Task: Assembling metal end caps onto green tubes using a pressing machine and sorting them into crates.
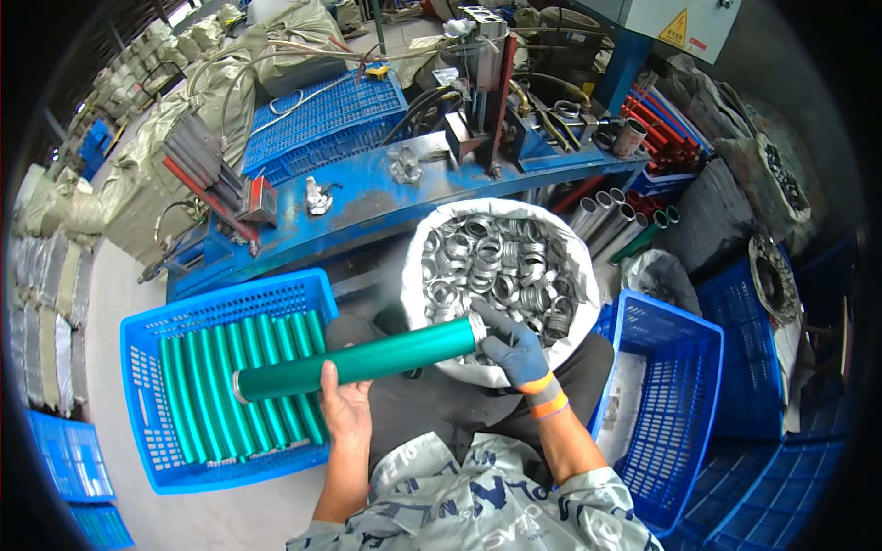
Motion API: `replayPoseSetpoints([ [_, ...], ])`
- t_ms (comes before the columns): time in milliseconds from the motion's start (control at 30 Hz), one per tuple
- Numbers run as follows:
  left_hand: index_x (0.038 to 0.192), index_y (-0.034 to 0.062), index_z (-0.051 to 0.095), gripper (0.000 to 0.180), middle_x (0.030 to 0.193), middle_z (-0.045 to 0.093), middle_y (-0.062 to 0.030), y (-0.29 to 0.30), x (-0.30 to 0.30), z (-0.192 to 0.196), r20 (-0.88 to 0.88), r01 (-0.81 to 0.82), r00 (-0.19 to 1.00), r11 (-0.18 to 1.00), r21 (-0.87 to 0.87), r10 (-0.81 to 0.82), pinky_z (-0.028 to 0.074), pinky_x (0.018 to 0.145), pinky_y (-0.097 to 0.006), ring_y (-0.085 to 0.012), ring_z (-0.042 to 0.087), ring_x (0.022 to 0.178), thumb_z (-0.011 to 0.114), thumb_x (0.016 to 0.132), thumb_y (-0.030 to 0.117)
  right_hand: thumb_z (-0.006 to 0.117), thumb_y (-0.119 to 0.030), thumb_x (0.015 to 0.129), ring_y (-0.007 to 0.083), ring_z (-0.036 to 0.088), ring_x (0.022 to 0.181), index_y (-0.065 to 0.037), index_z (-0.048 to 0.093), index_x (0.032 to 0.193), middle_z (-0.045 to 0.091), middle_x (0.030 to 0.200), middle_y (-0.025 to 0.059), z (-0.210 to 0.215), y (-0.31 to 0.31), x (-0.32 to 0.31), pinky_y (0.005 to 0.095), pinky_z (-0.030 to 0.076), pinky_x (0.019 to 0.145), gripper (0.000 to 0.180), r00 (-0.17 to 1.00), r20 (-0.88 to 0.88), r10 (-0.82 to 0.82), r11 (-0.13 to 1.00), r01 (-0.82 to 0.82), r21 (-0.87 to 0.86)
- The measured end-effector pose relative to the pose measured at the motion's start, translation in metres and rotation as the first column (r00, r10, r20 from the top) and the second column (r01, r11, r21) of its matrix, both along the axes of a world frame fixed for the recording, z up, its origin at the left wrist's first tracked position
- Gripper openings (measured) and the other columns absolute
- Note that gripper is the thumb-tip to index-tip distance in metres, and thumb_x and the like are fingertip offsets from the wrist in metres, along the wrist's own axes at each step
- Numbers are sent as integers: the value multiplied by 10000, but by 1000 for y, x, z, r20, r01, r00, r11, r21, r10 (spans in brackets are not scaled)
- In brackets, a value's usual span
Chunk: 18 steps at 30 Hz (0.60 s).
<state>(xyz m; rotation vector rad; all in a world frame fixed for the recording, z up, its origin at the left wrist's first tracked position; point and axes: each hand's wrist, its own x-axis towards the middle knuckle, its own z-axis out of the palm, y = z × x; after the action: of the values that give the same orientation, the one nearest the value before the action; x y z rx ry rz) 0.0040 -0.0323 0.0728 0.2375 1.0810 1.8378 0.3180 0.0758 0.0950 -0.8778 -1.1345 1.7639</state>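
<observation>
A long green metal tube (367, 359) lies slantwise across my lap, its right end higher. My bare left hand (346, 410) grips it from below, left of its middle. A silver ring (238, 386) sits on the tube's left end. At the right end is another silver threaded ring (477, 327), with the fingers of my gloved right hand (514, 351) closed on it. Behind that hand stands a white sack (418, 308) full of loose silver rings (491, 262). Below the tube's left end, a blue crate (147, 477) holds several green tubes (207, 404).
A blue metal bench (358, 204) with upright clamps (487, 92) runs across the far side. Another blue crate (675, 367) stands at my right, with silver, red and green tubes (611, 220) beyond it. Filled sacks (147, 193) are piled at the far left.
</observation>
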Motion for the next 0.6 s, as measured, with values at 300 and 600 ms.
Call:
replayPoseSetpoints([
  [300, 1449, 53, 665, 618, 1431, 751, -128, 48, -5, 5, 122, 109, 985, 991, 79, -119, 619, 1145, -469, -287, 746, 1318, 774, 1097, 549, 700, -117, 1120, 179, 649, 1427, 40, 465, 1750, 634, 1664, 146, -10, 28, -1, 336, 522, 1209, 691, 981, -180, -67, 994, 80, 68],
  [600, 1622, 36, 543, 629, 1665, 543, -136, 175, -19, 3, 143, 263, 947, 949, 177, -289, 365, 1363, -486, -290, 487, 1571, 717, 1166, 434, 783, -523, 986, 400, 751, 1223, -126, 810, 1365, 818, 1295, 178, -117, 38, 32, 533, 554, 1085, 550, 340, 809, -479, 799, -213, 562],
])
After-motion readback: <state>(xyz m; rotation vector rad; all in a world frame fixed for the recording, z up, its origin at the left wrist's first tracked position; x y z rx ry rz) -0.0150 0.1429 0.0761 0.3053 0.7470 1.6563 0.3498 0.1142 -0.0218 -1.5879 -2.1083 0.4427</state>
